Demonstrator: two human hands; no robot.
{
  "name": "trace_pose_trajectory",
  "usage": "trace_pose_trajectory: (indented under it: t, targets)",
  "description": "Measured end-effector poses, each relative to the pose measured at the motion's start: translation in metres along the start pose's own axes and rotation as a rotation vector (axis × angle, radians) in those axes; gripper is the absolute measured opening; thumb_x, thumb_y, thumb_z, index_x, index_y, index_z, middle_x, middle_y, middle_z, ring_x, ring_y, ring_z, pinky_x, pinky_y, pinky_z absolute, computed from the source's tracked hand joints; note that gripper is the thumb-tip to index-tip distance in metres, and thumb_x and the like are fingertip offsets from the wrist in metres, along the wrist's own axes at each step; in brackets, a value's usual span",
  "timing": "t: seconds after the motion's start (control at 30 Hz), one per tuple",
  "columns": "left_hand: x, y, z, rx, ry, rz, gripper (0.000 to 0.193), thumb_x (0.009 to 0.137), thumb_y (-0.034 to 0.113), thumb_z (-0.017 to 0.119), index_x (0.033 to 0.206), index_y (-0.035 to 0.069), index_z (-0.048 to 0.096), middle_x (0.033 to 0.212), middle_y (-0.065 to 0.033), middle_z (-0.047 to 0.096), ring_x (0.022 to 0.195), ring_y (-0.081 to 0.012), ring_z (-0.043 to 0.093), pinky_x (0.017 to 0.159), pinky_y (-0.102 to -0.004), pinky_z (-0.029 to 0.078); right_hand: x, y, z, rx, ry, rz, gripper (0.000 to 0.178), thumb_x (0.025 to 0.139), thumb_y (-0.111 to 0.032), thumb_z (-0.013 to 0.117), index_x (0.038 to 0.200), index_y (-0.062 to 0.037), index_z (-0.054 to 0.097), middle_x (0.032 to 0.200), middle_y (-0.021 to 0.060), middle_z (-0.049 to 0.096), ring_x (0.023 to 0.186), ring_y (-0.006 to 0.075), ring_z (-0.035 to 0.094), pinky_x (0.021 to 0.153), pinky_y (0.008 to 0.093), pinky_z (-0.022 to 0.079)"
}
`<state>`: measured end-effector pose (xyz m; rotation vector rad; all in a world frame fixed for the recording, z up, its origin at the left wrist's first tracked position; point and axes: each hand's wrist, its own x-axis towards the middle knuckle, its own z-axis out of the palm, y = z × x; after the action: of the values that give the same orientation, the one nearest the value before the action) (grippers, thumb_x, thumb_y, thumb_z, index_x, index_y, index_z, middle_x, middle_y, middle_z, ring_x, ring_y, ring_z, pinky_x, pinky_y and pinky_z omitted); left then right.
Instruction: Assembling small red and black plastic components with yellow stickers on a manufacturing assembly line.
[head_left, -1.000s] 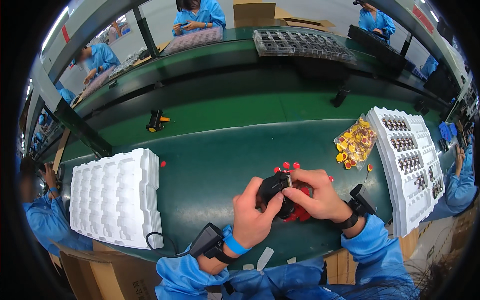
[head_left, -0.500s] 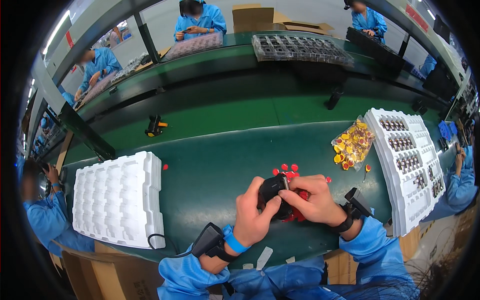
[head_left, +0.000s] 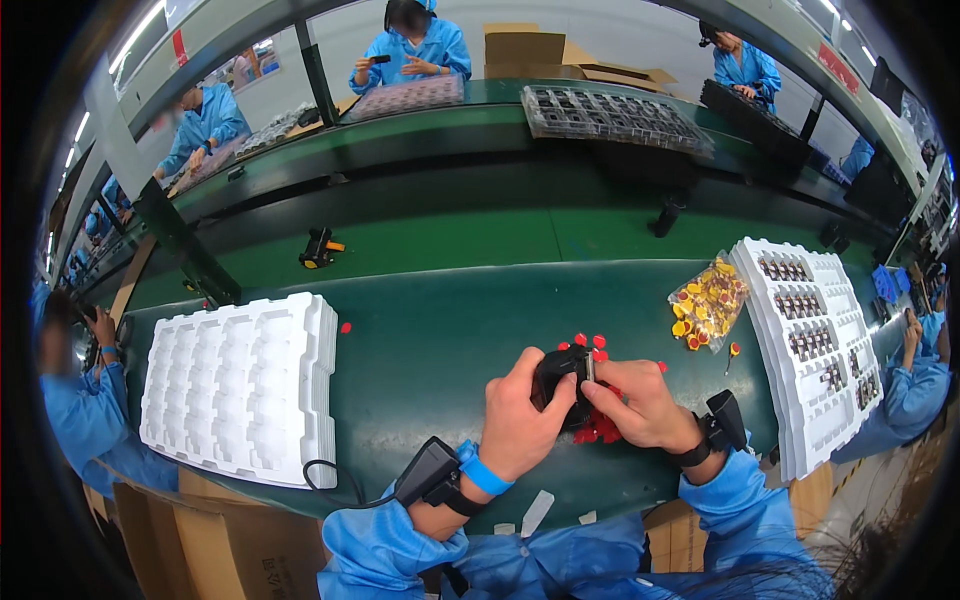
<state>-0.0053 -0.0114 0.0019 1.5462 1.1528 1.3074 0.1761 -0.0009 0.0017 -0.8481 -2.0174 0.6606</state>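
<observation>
Over the near middle of the green table (head_left: 430, 340), both hands work on a black plastic device (head_left: 550, 374) with a shiny metal strip at its right end. My left hand (head_left: 520, 425) wraps round the body, its thumb pressed near the strip. From the right, my right hand (head_left: 645, 402) pinches the metal end with thumb and fingers. Whether it holds a separate small part is hidden. Several small red pieces (head_left: 598, 430) lie beneath and just beyond the hands.
A stack of white moulded trays (head_left: 240, 385) lies at left. At right, another white tray stack (head_left: 850, 295) carries small metal parts (head_left: 812, 342), beside a clear bag of yellow-and-red pieces (head_left: 712, 300). A black-and-orange device (head_left: 318, 248) rests beyond the table edge. Co-workers sit around.
The view has shifted a little, so the hands and device appear slightly farther right. My grip on the device looks much the same. A co-worker opposite has spread their hands apart.
</observation>
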Motion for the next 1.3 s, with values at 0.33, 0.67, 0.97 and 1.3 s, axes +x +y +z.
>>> trace_pose_trajectory:
  t: [0.33,0.67,0.97,1.3]
  targets:
    - [-0.0008,-0.0002,0.0044,-0.070,0.015,0.016,0.018,0.090,0.012,0.069,0.085,-0.001,0.057,0.059,-0.0020,0.052,0.055,-0.0046,0.046,0.049,-0.0263,0.038,0.0002,-0.0043,-0.0044,0.082,0.003,0.141,0.015,0.091,-0.008,0.062,0.082,0.0032,0.059,0.062,0.0142,0.052,0.051,0.0295,0.053,0.049,0.0379,0.039]
    - [-0.0004,0.0006,0.0009,0.062,0.020,0.013,0.019,0.090,0.011,0.069,0.085,-0.001,0.057,0.059,-0.0047,0.053,0.055,-0.0057,0.047,0.049,-0.0269,0.038,-0.0003,-0.0043,-0.0037,0.066,-0.019,0.087,0.014,0.092,-0.008,0.062,0.084,0.0031,0.060,0.062,0.0150,0.052,0.051,0.0301,0.052,0.049,0.0375,0.039]
    - [-0.0034,0.0001,-0.0017,0.028,-0.078,0.023,0.019,0.088,0.014,0.069,0.090,0.000,0.057,0.063,-0.0045,0.056,0.054,-0.0071,0.050,0.049,-0.0262,0.038,0.0005,-0.0041,-0.0047,0.013,0.026,0.077,0.012,0.087,-0.006,0.065,0.082,0.0038,0.061,0.062,0.0156,0.056,0.051,0.0303,0.057,0.049,0.0364,0.041]
    - [0.0008,0.0018,-0.0050,-0.021,-0.157,0.095,0.026,0.090,0.017,0.066,0.102,-0.002,0.053,0.060,-0.0040,0.056,0.052,-0.0074,0.050,0.048,-0.0246,0.037,0.0045,-0.0012,-0.0056,0.050,0.100,0.187,0.018,0.084,-0.010,0.071,0.075,0.0019,0.062,0.056,0.0080,0.057,0.049,0.0115,0.054,0.048,0.0269,0.041]
